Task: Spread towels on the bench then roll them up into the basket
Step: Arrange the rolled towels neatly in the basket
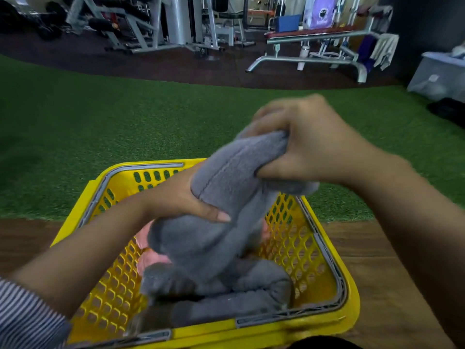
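A grey towel [226, 197] hangs bunched above the yellow basket [334, 293]. My left hand [181, 195] grips its middle, thumb across the front. My right hand [309, 144] grips its upper end, higher and to the right. The towel's lower end drops into the basket. More grey towels [251, 295] lie inside the basket, with a pink towel [148, 260] partly showing beneath them at the left. The basket stands on a brown wooden surface [392, 273].
Green artificial turf [100, 117] lies beyond the basket. Farther back stand a weight bench [309, 36] with cloths hung at its right end, grey gym machines [176, 23], and a clear plastic bin [440, 74] at the right.
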